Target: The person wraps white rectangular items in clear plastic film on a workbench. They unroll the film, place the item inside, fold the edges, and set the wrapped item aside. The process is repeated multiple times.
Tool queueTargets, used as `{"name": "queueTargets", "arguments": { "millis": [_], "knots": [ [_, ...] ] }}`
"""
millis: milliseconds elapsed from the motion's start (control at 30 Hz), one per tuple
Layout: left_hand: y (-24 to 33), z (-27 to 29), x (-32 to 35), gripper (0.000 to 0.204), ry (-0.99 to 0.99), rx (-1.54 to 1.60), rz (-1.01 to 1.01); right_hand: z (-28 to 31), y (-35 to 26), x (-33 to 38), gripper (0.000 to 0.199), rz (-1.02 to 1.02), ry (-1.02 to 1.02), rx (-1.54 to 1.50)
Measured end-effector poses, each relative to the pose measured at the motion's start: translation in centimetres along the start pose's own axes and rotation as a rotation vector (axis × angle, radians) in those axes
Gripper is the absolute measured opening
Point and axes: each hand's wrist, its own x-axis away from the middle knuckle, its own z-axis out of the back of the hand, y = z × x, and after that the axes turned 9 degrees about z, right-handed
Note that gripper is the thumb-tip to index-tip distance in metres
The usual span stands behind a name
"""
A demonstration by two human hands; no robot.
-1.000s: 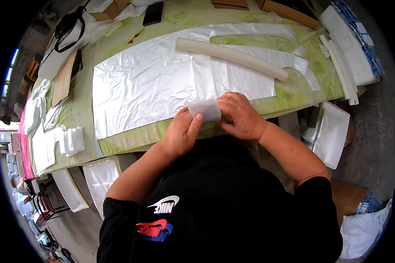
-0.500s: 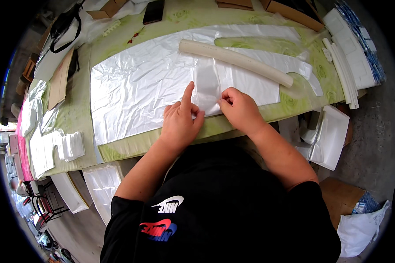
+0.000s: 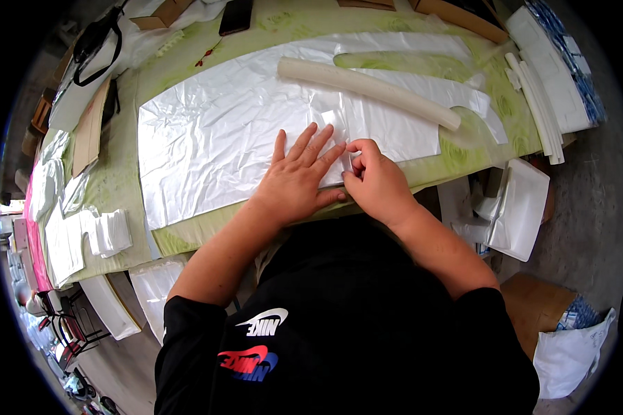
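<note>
A large white plastic sheet (image 3: 201,138), wrinkled and shiny, is spread over the table. Close to its near edge lies a small translucent plastic piece (image 3: 331,116), most of it covered by my hands. My left hand (image 3: 294,180) rests flat on this piece with fingers spread. Just to the right, my right hand (image 3: 379,183) is closed in a pinch at the small piece's right edge; the exact spot between the fingertips is hard to make out. Beyond both hands, a long cream-coloured tube (image 3: 374,91) lies slantwise on the sheet, touched by neither hand.
Folded white plastic items (image 3: 107,232) sit at the table's left end, near a cardboard piece (image 3: 92,131). A black phone (image 3: 236,16) lies at the far side. Thin white tubes (image 3: 536,111) stand along the right edge. Below it is a white bin (image 3: 522,211).
My left hand has gone from a pointing index finger to lying flat with fingers spread over the small plastic piece. My right hand stays pinched at nearly the same place.
</note>
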Motion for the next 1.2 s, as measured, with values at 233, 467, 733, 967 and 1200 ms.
{"name": "queueTargets", "arguments": {
  "millis": [233,467,733,967,1200],
  "knots": [
    [0.5,-1.0,2.7,0.086,0.299,1.036,0.475,-1.1,1.8,2.4,0.048,0.167,0.218,-0.369],
    [2.2,-0.7,3.5,0.052,0.077,0.634,0.115,-1.3,2.9,4.1,0.068,0.319,0.138,-0.441],
    [2.9,-0.6,3.4,0.045,0.03,0.294,-0.024,1.3,3.3,4.2,0.052,0.468,-0.102,-0.419],
    [2.7,-0.1,3.5,0.04,-0.033,0.388,0.012,3.0,4.2,2.5,0.026,0.669,-0.194,-0.241],
    [3.0,0.2,4.5,0.059,0.134,0.472,0.246,2.4,2.7,0.6,0.02,0.341,-0.178,-0.369]
  ]
}}
